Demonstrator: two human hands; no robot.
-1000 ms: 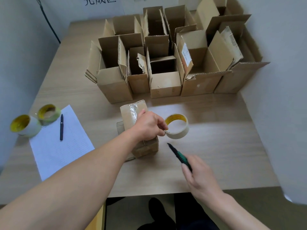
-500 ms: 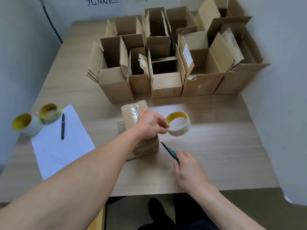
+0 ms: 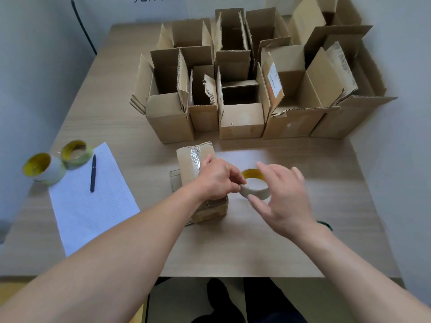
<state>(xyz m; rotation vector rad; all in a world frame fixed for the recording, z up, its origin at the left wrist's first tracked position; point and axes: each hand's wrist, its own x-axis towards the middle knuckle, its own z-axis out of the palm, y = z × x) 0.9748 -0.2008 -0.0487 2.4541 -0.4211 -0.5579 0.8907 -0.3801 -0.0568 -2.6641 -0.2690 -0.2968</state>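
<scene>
A small closed cardboard box with clear tape across its top stands at the middle of the wooden table. My left hand rests over the box and pinches the left rim of a roll of clear tape with a yellow core, held just right of the box. My right hand hovers at the roll's right side with its fingers spread; the thumb is by the roll's front edge. It holds nothing. A green-handled cutter lies on the table, mostly hidden behind my right wrist.
Several open cardboard boxes stand in rows at the back of the table. At the left lie a sheet of paper with a pen on it and two more tape rolls. A wall runs close on the right.
My right hand has let go of the green cutter, which now lies on the table, and has moved up to the tape roll. My left hand keeps its hold on the roll.
</scene>
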